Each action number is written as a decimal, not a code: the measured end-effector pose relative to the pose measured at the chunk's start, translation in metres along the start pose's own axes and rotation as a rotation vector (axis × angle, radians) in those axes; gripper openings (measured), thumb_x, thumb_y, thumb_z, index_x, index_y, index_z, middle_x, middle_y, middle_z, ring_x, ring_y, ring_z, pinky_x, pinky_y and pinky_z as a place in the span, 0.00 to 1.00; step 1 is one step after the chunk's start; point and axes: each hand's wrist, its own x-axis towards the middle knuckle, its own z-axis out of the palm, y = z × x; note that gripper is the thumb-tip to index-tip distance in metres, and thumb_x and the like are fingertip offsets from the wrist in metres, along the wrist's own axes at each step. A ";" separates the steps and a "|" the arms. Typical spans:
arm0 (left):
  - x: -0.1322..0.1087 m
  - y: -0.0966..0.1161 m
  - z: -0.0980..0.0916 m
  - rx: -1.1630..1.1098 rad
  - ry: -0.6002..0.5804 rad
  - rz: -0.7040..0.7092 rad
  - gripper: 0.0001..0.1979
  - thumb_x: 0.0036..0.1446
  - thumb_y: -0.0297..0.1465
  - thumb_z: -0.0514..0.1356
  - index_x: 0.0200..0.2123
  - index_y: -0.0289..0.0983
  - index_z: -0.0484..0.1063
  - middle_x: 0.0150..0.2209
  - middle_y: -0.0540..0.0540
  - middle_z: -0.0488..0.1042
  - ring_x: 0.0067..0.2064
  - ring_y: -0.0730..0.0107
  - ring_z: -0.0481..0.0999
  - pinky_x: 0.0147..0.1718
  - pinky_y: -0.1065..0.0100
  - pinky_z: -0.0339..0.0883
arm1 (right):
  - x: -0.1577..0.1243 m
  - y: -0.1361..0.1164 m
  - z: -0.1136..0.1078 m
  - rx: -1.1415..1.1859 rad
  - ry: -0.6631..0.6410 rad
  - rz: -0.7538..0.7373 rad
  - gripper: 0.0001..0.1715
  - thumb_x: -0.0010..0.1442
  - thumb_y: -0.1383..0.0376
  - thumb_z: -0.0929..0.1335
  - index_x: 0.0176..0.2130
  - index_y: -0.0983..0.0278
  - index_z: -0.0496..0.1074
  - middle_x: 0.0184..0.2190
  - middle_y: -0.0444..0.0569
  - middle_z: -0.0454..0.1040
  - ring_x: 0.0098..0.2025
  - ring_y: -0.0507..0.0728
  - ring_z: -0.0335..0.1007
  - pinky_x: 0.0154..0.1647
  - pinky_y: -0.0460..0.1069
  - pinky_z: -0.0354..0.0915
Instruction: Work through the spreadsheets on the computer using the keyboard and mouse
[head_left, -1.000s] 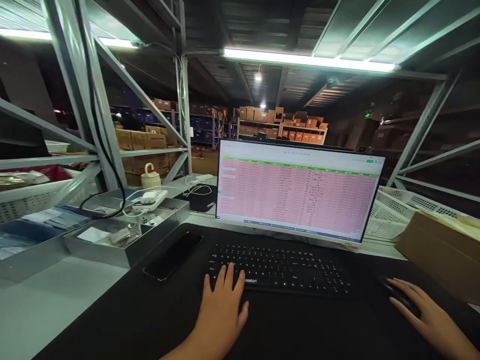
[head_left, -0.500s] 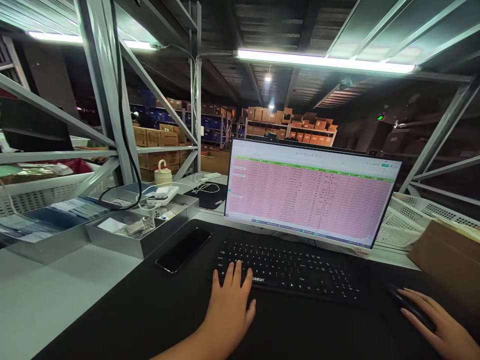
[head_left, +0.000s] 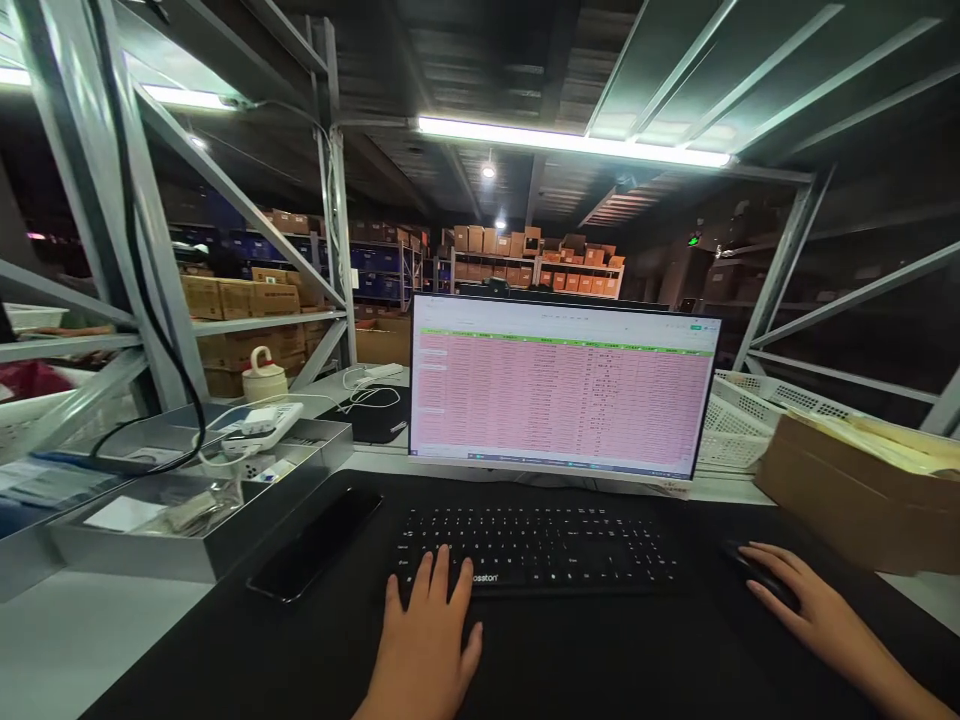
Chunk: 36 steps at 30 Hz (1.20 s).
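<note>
My left hand [head_left: 427, 630] lies with spread fingers on the lower left edge of a black keyboard [head_left: 532, 550]. To the right, my right hand [head_left: 810, 600] rests over a black computer mouse [head_left: 769, 582], its fingers wrapped along the mouse's sides. Behind the keyboard stands a monitor [head_left: 562, 400] showing a spreadsheet with pink rows and a green header. A black phone [head_left: 319, 545] lies flat to the left of the keyboard. All of these sit on a large black desk mat [head_left: 570, 660].
Left of the mat are grey open trays [head_left: 277, 490] with small items, a white power strip [head_left: 262, 430] and a cream bottle [head_left: 264, 378]. A cardboard box [head_left: 847, 500] and white baskets [head_left: 739, 430] stand at the right. Metal shelf posts [head_left: 341, 220] rise behind the desk.
The view has turned to the right, so the desk things appear further left. Both hands keep their places, the left on the keyboard and the right on the mouse.
</note>
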 end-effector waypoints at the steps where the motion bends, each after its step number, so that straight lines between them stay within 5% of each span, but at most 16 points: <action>1: 0.000 -0.001 0.001 0.001 0.007 0.003 0.30 0.61 0.36 0.49 0.67 0.43 0.56 0.71 0.36 0.53 0.71 0.43 0.54 0.65 0.31 0.48 | 0.000 -0.001 -0.001 -0.003 -0.002 0.002 0.30 0.58 0.42 0.66 0.57 0.47 0.70 0.60 0.47 0.72 0.58 0.62 0.72 0.56 0.57 0.73; 20: -0.001 0.003 -0.009 -0.022 -0.011 0.000 0.31 0.60 0.34 0.48 0.67 0.41 0.57 0.71 0.35 0.54 0.71 0.44 0.54 0.65 0.31 0.48 | 0.002 0.001 0.003 0.021 0.020 -0.047 0.30 0.58 0.42 0.66 0.55 0.49 0.73 0.58 0.48 0.74 0.58 0.63 0.73 0.58 0.59 0.72; 36: 0.005 -0.005 0.012 0.045 0.078 0.017 0.30 0.61 0.36 0.46 0.66 0.43 0.59 0.70 0.38 0.58 0.70 0.46 0.57 0.65 0.33 0.50 | 0.001 -0.029 -0.015 0.052 -0.044 0.019 0.29 0.61 0.44 0.64 0.57 0.49 0.70 0.61 0.48 0.70 0.62 0.61 0.69 0.63 0.59 0.67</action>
